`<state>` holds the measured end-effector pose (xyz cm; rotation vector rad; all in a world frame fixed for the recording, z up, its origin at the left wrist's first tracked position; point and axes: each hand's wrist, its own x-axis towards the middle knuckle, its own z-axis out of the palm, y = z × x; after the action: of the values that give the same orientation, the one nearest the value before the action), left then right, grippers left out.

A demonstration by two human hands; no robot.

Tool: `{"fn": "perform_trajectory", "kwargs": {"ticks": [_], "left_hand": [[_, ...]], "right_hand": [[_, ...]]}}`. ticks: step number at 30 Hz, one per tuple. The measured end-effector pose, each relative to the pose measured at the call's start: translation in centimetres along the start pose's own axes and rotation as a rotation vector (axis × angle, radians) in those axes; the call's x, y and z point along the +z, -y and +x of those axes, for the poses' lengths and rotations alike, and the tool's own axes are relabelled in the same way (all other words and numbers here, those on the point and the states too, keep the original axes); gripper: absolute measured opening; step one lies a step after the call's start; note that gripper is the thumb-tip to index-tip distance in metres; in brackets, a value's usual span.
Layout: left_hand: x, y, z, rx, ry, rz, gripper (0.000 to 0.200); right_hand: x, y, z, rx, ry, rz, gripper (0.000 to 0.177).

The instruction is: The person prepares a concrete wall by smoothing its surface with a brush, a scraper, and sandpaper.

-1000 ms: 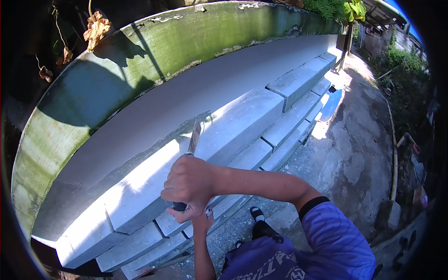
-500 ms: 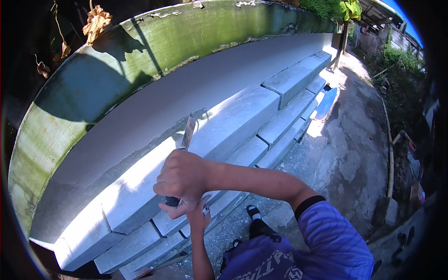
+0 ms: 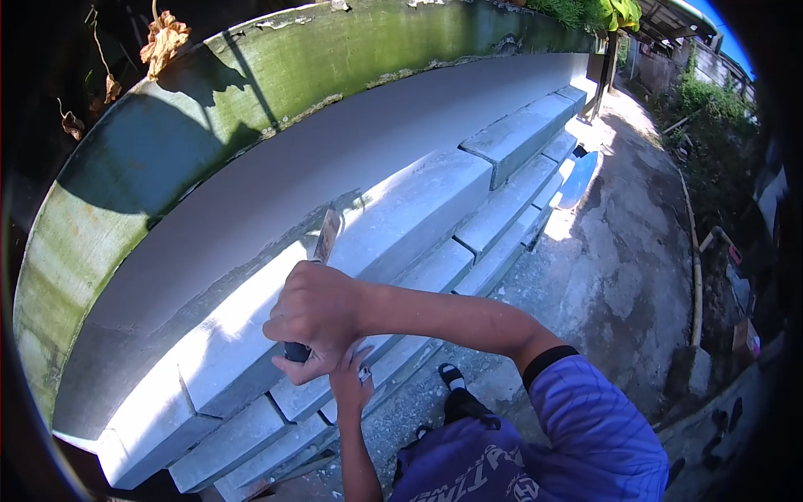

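Note:
My right hand (image 3: 316,314) is closed in a fist around a trowel (image 3: 327,237). Its black handle end shows below the fist, and its narrow metal blade points up toward the wall's grey patch. The blade is over the top of a pale concrete block ledge (image 3: 418,205), close to where ledge and wall meet. Just under the right fist is my left hand (image 3: 351,383), its fingers curled and partly hidden. A small whitish spot shows at those fingers, too small to make out.
Behind the ledge rises a smooth grey wall (image 3: 401,109) under a curved, green-stained rim (image 3: 335,63). Stepped blocks (image 3: 510,197) run down toward the concrete path (image 3: 619,251). A blue object (image 3: 577,180) stands by the far blocks; a long pole (image 3: 693,259) lies along the right.
The view has shifted slightly. The trowel has drawn back a little toward me and its blade face shows wider. More of my left fingers shows under the right fist.

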<state>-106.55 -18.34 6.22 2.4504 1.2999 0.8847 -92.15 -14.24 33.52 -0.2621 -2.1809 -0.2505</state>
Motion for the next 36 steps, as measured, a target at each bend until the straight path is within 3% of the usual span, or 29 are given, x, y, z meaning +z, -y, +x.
{"fn": "perform_trajectory", "kwargs": {"ticks": [2, 6, 10, 14, 18, 22, 26, 31, 34, 36], "left_hand": [[0.2, 0.1, 0.8, 0.015, -0.016, -0.002, 0.048], [-1.2, -0.6, 1.5, 0.075, -0.017, -0.037, 0.047], [-0.1, 0.4, 1.2, 0.050, -0.003, -0.029, 0.047], [-1.0, -0.5, 1.2, 0.071, -0.009, -0.031, 0.047], [-0.3, 0.1, 1.2, 0.054, -0.011, -0.026, 0.047], [-1.2, -0.6, 1.4, 0.073, -0.010, -0.032, 0.046], [0.4, 0.6, 0.6, 0.048, -0.055, -0.001, 0.046], [-0.7, -0.1, 1.0, 0.045, 0.005, -0.044, 0.045], [0.2, 0.2, 0.6, -0.041, -0.017, -0.106, 0.045], [-0.5, -0.3, 0.9, 0.055, -0.035, -0.016, 0.045]], "right_hand": [[0.1, 1.6, 0.2, -0.100, 0.055, 0.027, 0.034], [-0.7, -2.0, -0.4, 0.143, 0.015, -0.027, 0.036], [0.2, 1.4, 0.0, -0.020, 0.099, 0.004, 0.035], [-0.6, -2.5, -0.8, 0.070, -0.012, -0.019, 0.035], [-0.3, 1.2, 0.0, -0.096, 0.038, 0.035, 0.033], [-1.2, -2.3, -0.8, 0.050, 0.009, -0.037, 0.035], [0.3, 1.4, -0.6, -0.109, 0.063, 0.023, 0.034], [-1.1, -1.4, -1.2, 0.100, 0.062, 0.008, 0.038], [-0.4, 1.5, -0.9, -0.039, 0.128, 0.039, 0.036], [-0.3, -0.7, -1.7, -0.005, 0.059, 0.044, 0.035]]}}
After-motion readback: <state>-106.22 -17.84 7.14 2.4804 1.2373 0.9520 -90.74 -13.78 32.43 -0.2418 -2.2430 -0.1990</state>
